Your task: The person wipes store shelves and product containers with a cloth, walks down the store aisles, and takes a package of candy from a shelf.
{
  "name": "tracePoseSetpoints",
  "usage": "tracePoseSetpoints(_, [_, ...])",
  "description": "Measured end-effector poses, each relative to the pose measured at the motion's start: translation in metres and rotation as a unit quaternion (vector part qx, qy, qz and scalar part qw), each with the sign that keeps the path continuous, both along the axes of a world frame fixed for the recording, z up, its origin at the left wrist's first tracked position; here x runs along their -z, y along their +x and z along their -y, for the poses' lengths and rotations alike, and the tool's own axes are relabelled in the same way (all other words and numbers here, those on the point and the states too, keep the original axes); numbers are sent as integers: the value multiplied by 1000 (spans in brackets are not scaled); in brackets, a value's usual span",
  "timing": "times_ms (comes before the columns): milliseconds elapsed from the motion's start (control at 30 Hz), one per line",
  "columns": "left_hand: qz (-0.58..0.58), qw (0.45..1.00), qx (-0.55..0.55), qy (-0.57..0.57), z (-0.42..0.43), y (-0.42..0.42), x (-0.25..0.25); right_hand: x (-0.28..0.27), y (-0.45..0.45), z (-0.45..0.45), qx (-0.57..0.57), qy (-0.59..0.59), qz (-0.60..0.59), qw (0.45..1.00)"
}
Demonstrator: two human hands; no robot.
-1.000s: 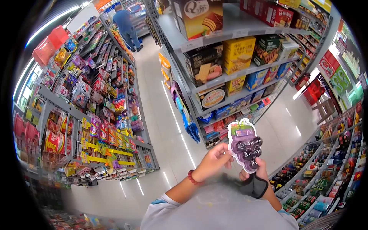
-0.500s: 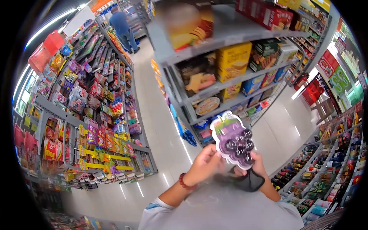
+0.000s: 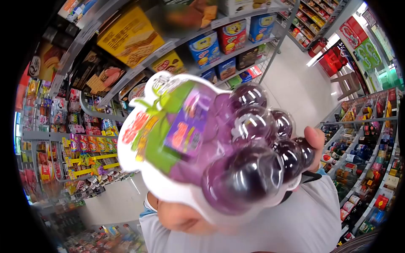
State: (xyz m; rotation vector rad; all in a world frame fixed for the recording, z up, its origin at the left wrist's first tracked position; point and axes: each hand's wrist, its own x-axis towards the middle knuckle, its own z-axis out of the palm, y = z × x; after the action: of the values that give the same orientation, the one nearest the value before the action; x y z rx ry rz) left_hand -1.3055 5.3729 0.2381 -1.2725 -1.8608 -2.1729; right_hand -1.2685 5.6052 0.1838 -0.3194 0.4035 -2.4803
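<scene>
A grape-shaped candy pack [image 3: 190, 160] is close to my face and fills the middle of the view. Its card is white-edged with purple fruit and green leaves, and dark round bubbles bulge from its right side. Below its lower left edge is my left hand [image 3: 181, 217], blurred and partly covered by the pack, with its fingers closed on the edge. My right hand [image 3: 314, 141] grips the right end beside the dark bubbles; mostly the thumb or a fingertip shows. A black strap or cloth sits below that hand.
Shelves with a yellow wafer box [image 3: 130, 36] and blue biscuit boxes [image 3: 204, 48] stand ahead. Racks of bagged sweets [image 3: 90, 143] are on the left, bottle shelves [image 3: 358, 156] on the right. A brown stool [image 3: 348, 84] stands at the far right.
The grape-shaped pack has come up much closer to my face, tilted over to the left, with both hands still on it. The view has turned, bringing the biscuit shelves nearer.
</scene>
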Motion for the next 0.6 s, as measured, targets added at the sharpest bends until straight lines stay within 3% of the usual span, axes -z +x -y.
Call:
tracePoseSetpoints(167, [-65,997,-41,8,-35,10,-13,-23,-8,-34,-120,10,82,989])
tracePoseSetpoints(200, [-71,996,-46,7,-40,12,-14,-22,-12,-39,-159,53,36,985])
tracePoseSetpoints(300, [-86,995,-59,7,-50,13,-17,-7,-14,-42,-195,-2,77,978])
tracePoseSetpoints(333, [-90,994,-63,6,-53,13,-18,-5,-18,-44,-205,0,24,978])
tracePoseSetpoints(400, [-98,993,-64,7,-56,11,-20,-5,-19,-46,-208,1,-31,978])
tracePoseSetpoints(533, [-117,992,-54,17,-62,5,-23,-11,-7,-53,-159,2,46,986])
tracePoseSetpoints(600, [-128,991,-45,22,-65,1,-25,-7,-5,-53,-136,78,-17,987])
